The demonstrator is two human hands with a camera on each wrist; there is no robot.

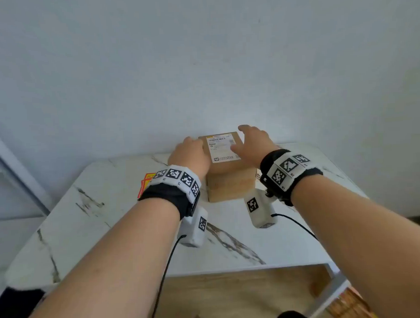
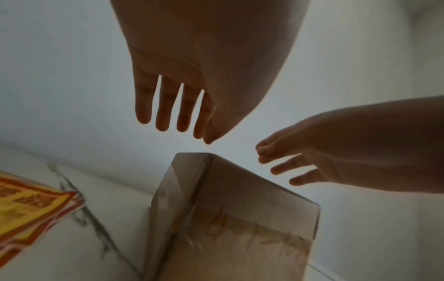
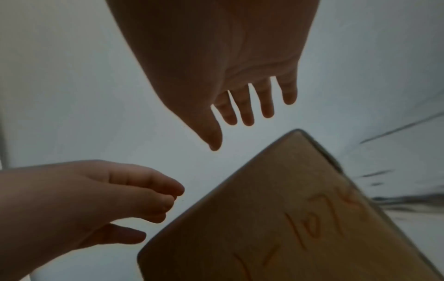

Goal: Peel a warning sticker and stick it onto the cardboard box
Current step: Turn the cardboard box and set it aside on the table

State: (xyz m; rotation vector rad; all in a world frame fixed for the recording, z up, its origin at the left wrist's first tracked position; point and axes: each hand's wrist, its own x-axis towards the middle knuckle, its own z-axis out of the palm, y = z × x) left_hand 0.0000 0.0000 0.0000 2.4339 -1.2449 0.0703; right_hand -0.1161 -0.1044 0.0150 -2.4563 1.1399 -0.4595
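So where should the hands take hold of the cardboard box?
Probably by its two opposite side walls, one hand from each side. The cardboard box stands upright and squarish, and the left hand and right hand already flank its top, open.

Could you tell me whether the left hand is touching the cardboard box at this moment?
Apart. The left wrist view shows pale wall between the left hand and the cardboard box.

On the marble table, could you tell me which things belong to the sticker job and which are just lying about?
For the job:
brown cardboard box
stack of red-and-yellow warning stickers
left hand, right hand, both empty above the box

Lying about:
white printed shipping label on the box
black cables
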